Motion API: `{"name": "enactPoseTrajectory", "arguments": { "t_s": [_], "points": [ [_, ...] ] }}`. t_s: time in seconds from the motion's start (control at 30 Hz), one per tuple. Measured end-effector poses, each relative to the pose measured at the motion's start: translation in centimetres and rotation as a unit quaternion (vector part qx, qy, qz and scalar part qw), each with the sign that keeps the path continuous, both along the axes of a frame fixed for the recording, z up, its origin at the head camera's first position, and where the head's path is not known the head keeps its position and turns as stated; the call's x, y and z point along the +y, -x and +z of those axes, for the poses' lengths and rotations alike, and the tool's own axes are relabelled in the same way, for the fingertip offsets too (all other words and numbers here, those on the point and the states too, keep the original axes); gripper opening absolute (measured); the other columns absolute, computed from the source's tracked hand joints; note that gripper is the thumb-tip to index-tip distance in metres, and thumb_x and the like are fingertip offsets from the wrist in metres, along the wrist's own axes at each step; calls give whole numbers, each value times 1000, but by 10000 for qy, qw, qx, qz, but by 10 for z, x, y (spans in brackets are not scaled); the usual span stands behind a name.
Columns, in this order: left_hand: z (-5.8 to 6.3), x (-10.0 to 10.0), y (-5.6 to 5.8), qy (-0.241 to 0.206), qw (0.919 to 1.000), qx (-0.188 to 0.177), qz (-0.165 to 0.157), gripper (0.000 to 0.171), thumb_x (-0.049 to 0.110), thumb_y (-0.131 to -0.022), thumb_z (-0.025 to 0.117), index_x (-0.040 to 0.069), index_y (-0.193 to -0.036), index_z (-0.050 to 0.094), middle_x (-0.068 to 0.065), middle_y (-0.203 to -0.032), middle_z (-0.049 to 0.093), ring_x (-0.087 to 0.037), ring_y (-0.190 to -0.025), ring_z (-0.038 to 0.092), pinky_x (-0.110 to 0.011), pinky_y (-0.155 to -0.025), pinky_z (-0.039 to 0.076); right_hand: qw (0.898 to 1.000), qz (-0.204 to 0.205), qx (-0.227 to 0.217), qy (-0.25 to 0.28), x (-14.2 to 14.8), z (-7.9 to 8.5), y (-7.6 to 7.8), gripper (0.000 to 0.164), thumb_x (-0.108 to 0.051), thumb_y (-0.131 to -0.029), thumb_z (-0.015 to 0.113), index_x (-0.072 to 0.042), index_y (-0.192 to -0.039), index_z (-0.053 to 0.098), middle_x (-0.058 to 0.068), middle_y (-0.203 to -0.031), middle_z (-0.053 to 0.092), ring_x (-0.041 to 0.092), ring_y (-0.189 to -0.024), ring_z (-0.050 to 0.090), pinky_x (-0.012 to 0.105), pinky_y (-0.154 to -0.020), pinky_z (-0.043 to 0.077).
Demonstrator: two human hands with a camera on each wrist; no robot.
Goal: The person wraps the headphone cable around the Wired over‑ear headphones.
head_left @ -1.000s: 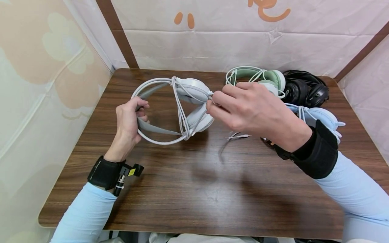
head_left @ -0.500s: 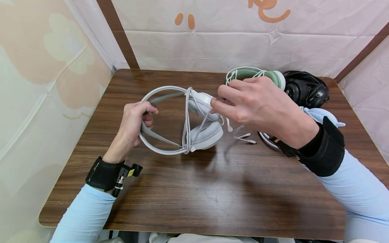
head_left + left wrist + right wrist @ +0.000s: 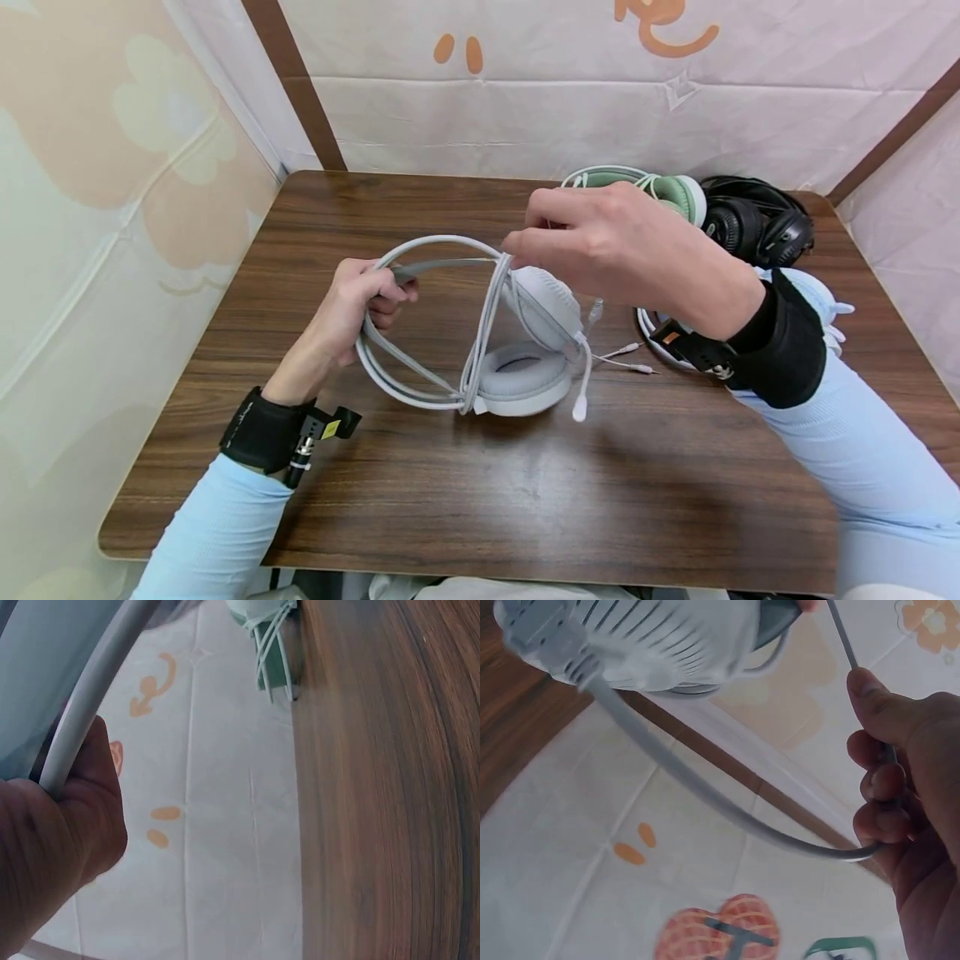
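White over-ear headphones (image 3: 525, 379) hang tilted just over the table, or touch it; I cannot tell which. My left hand (image 3: 356, 307) grips their headband (image 3: 96, 694), fingers curled round it. Several turns of white cable (image 3: 483, 333) wrap across the headband near the ear cups. Above the upper cup, my right hand (image 3: 622, 250) holds a length of this cable; in the right wrist view the cable (image 3: 735, 816) loops from the cup into its curled fingers (image 3: 885, 784). A short white boom with a rounded tip (image 3: 580, 408) hangs from the cup. Slim plugs (image 3: 641, 368) dangle to the right.
Green headphones (image 3: 678, 193) and black headphones (image 3: 757, 221) lie at the back right of the wooden table (image 3: 450, 500). Light blue headphones (image 3: 813, 292) are partly behind my right wrist. A printed curtain (image 3: 525, 108) stands behind the table.
The white headphones have come right and toward me with my left hand, and their cups have turned. My right hand has shifted along the cable, away from the cup's end toward the wraps.
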State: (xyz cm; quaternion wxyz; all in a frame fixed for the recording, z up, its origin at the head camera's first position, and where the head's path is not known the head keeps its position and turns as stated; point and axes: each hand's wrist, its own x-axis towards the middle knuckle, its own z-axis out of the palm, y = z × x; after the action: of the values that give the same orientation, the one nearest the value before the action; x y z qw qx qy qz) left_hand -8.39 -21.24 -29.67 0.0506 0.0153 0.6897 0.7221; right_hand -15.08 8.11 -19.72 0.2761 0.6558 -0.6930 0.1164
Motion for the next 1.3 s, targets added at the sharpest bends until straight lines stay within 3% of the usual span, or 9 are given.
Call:
{"name": "enactPoseTrajectory", "arguments": {
  "t_s": [0.13, 0.3, 0.4, 0.5, 0.63, 0.73, 0.83, 1.0, 1.3],
  "points": [
    [0, 1, 0, -126, 9985, 295, -444, 23, 3, -78, 43, 1, -75, 66, 7, -52, 32, -16, -51, 14, -30, -51, 10, 9947, 211, -925, 405, -4, -8, 16, 12, -2, -89, 75, -10, -99, 76, 4, -84, 65, 10, -65, 60, 23, -59, 51],
    [0, -2, 2, -930, 9873, 626, -1125, 28, 3, -79, 35, 2, -77, 63, 4, -53, 21, -16, -49, 9, -33, -47, 4, 9746, 149, -2038, 919, 1, -20, 35, 13, -1, -87, 77, -8, -98, 79, 2, -81, 69, 4, -64, 51, 15, -58, 37],
    [-1, -3, 7, -1512, 9764, 673, -1390, 32, 4, -81, 28, 1, -79, 59, 3, -54, 18, -14, -46, 9, -32, -45, 3, 9542, -201, -2704, 1263, 13, -31, 44, 15, 1, -88, 75, -6, -100, 80, 2, -84, 74, 2, -66, 51, 14, -60, 38],
    [-3, -5, 11, -2051, 9650, 571, -1533, 33, 6, -84, 24, 1, -81, 56, 3, -55, 15, -11, -45, 9, -29, -44, 3, 9200, -635, -3524, 1595, 23, -44, 50, 17, 4, -89, 73, -3, -103, 79, -1, -89, 76, 0, -70, 60, 13, -64, 46],
    [-6, -7, 17, -2835, 9441, 419, -1629, 23, 11, -84, 34, 1, -83, 55, 4, -56, 12, -9, -44, 10, -25, -42, 5, 8769, -1033, -4319, 1842, 29, -62, 50, 18, 3, -92, 69, 1, -108, 77, -17, -92, 74, -2, -76, 67, 12, -67, 52],
    [-7, -5, 22, -3460, 9224, 381, -1672, 19, 16, -82, 46, -1, -83, 54, 5, -56, 12, -8, -44, 10, -22, -42, 7, 8650, -1025, -4534, 1886, 28, -74, 49, 20, 5, -93, 65, 4, -111, 74, -23, -91, 70, -3, -75, 66, 13, -67, 52],
    [-8, -2, 28, -3948, 9023, 295, -1707, 20, 17, -79, 50, -2, -84, 54, 6, -56, 12, -7, -44, 9, -20, -42, 6, 8636, -994, -4582, 1857, 26, -85, 48, 22, 9, -91, 62, 7, -111, 70, -11, -94, 70, -1, -79, 62, 14, -72, 50],
    [-6, 4, 35, -4465, 8808, 80, -1573, 19, 17, -77, 48, -1, -82, 53, 7, -57, 12, -6, -44, 11, -20, -42, 8, 8578, -1374, -4676, 1632, 25, -99, 47, 28, 4, -93, 56, 6, -120, 64, 16, -106, 68, 3, -93, 56, 17, -87, 45],
    [2, 5, 46, -5558, 8291, -557, -238, 21, 14, -75, 49, -1, -89, 53, -2, -56, 45, -8, -39, 33, -20, -40, 24, 8244, -1063, -5452, 1085, 6, -96, 39, 14, -9, -105, 47, 0, -109, 57, 13, -82, 57, 21, -71, 58, 26, -64, 49]
  ]
}}
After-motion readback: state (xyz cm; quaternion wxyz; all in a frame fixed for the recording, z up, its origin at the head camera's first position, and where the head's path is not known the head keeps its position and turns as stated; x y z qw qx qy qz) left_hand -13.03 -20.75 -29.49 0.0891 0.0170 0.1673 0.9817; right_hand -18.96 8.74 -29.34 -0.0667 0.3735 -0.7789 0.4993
